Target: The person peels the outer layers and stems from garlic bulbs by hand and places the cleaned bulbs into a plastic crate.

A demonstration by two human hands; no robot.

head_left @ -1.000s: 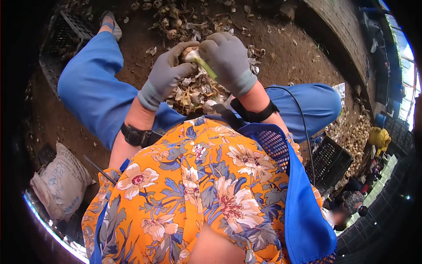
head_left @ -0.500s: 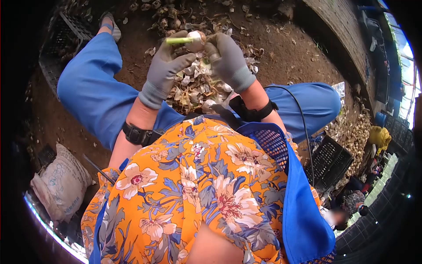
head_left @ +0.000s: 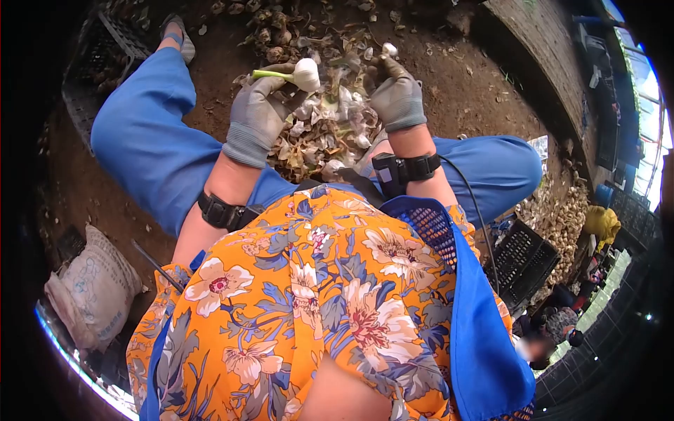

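Observation:
A garlic bulb [head_left: 307, 75] with white skin and a short green stem is in my left hand [head_left: 261, 112]. The gloved fingers close round the stem, and the bulb points right. My right hand [head_left: 397, 97], also in a grey glove, is held apart from the bulb, with its fingers curled. At its fingertips shows a small white piece that looks like garlic peel [head_left: 390, 50]; the exact grip on it is hard to see. Between and below my hands lies a heap of shed garlic skins [head_left: 316, 137].
More garlic bulbs [head_left: 277, 38] lie on the soil ahead. A black crate [head_left: 105, 63] stands at the far left, a white sack [head_left: 98, 288] at lower left. On the right are another black crate [head_left: 523, 259], a garlic pile [head_left: 565, 217] and a person [head_left: 558, 326].
My right hand has moved away from the bulb to the right, with a white piece now at its fingertips. The bulb in my left hand now shows cleaner white skin and sits slightly lower.

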